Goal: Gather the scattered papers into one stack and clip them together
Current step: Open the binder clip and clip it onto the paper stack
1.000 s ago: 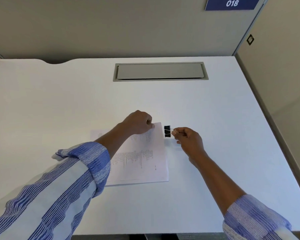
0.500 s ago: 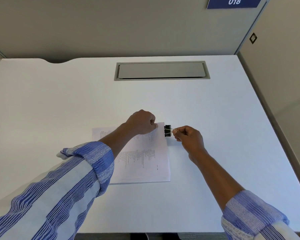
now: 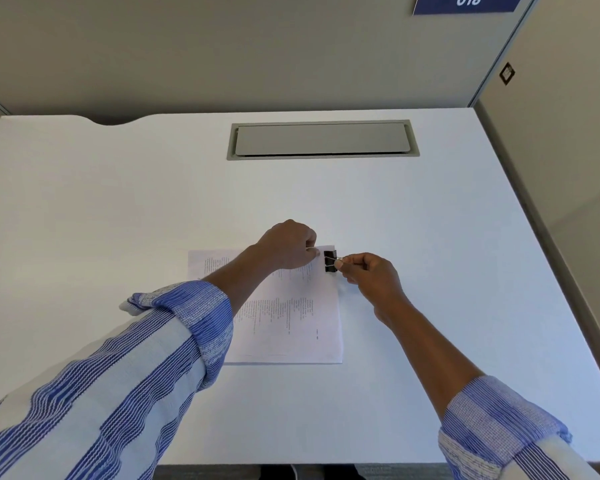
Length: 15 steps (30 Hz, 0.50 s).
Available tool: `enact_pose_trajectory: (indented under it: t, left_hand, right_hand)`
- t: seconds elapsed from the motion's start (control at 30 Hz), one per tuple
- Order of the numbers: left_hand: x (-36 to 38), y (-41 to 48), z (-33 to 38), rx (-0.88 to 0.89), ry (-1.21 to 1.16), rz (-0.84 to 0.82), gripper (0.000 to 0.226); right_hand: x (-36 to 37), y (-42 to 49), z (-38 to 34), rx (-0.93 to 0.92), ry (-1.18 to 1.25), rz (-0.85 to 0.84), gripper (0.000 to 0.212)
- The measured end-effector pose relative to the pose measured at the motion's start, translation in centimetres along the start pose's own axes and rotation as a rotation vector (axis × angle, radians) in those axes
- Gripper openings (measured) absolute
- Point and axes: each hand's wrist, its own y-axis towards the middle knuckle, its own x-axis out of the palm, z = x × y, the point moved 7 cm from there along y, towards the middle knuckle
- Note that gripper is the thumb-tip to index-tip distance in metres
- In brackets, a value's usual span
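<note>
White cubicle desk [image 3: 118,209], grey partitions behind and on the right, grey cable-tray lid [image 3: 323,139] set in the far centre, blue "018" sign [image 3: 466,2] top right.

We see no loose sheets; the paper stack [image 3: 291,327] lies flat at desk centre, long axis near–far, edges look squared. Gathering looks done.

Black binder clip [image 3: 330,261] sits at the stack's far-right corner, against its right edge, mouth facing left into the paper, wire handles pointing right. Whether it already bites the sheets we can't tell; it overlaps the edge.

Right hand [image 3: 371,278]: thumb and fingertips pressed together, pinching the clip's wire handles just right of the clip body. Left hand [image 3: 288,245]: fingers curled, closed down on the far-right corner of the stack, just left of the clip, apparently pinning or pinching the sheets; exact contact is hidden under the knuckles.

Key relation: the stack lies left of the right-hand grip, so seating goes right-to-left, across the stack's long axis. The right hand owns the clip; the left is the backstop.

Our read: clip being seated or about to be released. Risk: the top sheet skews if the left hand lets go first.

Room: bare desk right, far and near of the stack. Desk edges well apart from the work.
</note>
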Motion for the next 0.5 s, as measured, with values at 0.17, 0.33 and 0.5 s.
enact_pose_trajectory:
  t: [0.17,0.33,0.5]
  left_hand:
    - [0.5,0.0,-0.6,0.0,-0.038,-0.063,0.014]
    - [-0.4,-0.1,-1.1,0.062,-0.136,-0.138,0.008]
    - [-3.3,-1.0,-3.9,0.038,-0.409,-0.08,0.012]
  right_hand:
    - [0.3,0.0,0.1,0.02,0.002,-0.055,0.033]
    - [0.6,-0.4,0.2,0.037,0.006,-0.146,0.09]
    - [0.8,-2.1,1.9,0.211,0.418,-0.289,0.086]
